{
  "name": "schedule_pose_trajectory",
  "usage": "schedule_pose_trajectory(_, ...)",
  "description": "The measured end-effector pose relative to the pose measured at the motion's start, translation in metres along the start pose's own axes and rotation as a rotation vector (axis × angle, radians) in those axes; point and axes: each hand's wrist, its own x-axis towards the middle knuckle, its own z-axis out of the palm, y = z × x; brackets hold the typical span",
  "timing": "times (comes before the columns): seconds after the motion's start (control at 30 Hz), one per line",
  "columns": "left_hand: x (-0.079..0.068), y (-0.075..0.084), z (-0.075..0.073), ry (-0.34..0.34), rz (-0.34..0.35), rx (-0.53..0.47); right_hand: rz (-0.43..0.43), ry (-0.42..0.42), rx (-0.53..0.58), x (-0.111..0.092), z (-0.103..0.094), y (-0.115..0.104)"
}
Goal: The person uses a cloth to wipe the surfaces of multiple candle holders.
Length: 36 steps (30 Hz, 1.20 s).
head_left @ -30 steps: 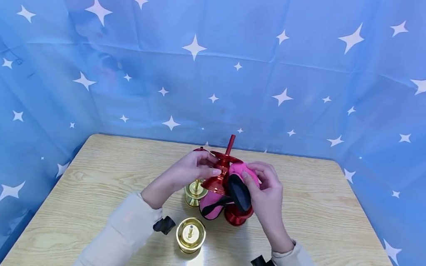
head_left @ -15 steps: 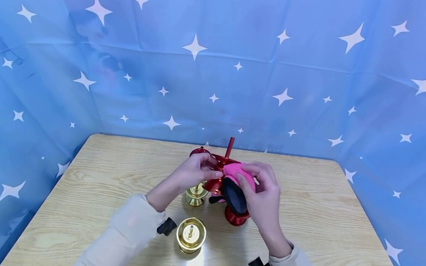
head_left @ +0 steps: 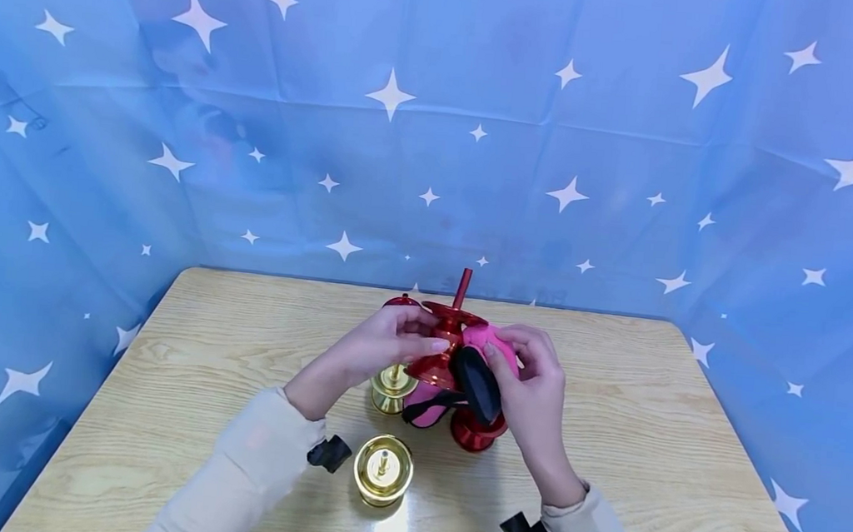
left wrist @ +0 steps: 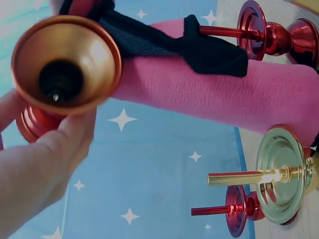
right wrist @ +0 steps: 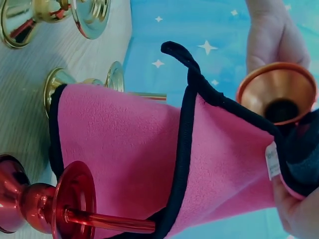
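Observation:
My left hand (head_left: pixel 378 347) grips a red metal candlestick (head_left: pixel 435 370) by its waist, above the table. Its thin spike points up, and its hollow, copper-coloured base (left wrist: pixel 94 55) faces the left wrist camera. A pink cloth (head_left: pixel 492 340) with dark edging is pinched between the thumb and fingers of my right hand (head_left: pixel 537 392). Bunched at the top, the cloth lies against the candlestick's right side. Its loose part (right wrist: pixel 119 144) hangs down among the standing candlesticks. The left hand's far fingers are partly hidden behind the candlestick.
On the wooden table (head_left: pixel 645 450), a gold candlestick (head_left: pixel 383 473) stands in front, and another gold one (head_left: pixel 390 398) stands behind it. One red candlestick (head_left: pixel 471 438) is under the cloth; another (head_left: pixel 403 300) is at the back. A starry blue curtain (head_left: pixel 435 158) surrounds the table.
The cloth in my right hand went left across the candlestick's front, then came back to its right side. The candlestick dipped slightly and rose again, still in my left hand.

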Motion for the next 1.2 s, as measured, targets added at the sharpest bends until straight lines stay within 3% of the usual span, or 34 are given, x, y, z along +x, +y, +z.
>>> schedule_pose_trajectory(0.2,0.001,-0.002,0.001,0.072,0.005,0.074,0.002,-0.013,0.014,-0.002,0.001,0.001)
schedule_pose_trajectory(0.33,0.002,-0.002,0.001,0.104,-0.029,0.044,0.01,-0.02,0.011,-0.003,0.001,0.003)
schedule_pose_trajectory(0.53,0.001,0.0,0.001,0.098,-0.06,-0.041,0.057,-0.008,-0.127,-0.004,0.0,0.007)
schedule_pose_trajectory(0.63,0.001,0.0,0.003,0.107,-0.061,-0.001,0.066,0.008,-0.192,-0.003,0.002,-0.001)
schedule_pose_trajectory(0.8,0.004,-0.005,0.005,0.133,-0.012,0.129,-0.091,0.002,-0.197,-0.006,0.009,-0.014)
schedule_pose_trajectory(0.93,0.003,-0.008,0.002,0.092,-0.006,0.108,-0.181,-0.014,-0.165,-0.007,0.008,-0.004)
schedule_pose_trajectory(1.07,0.0,-0.005,-0.004,0.029,-0.006,0.035,-0.112,-0.024,-0.056,-0.005,0.003,0.0)
schedule_pose_trajectory(1.2,-0.003,-0.001,-0.006,-0.029,0.019,-0.002,-0.02,-0.031,-0.015,-0.004,0.001,0.003)
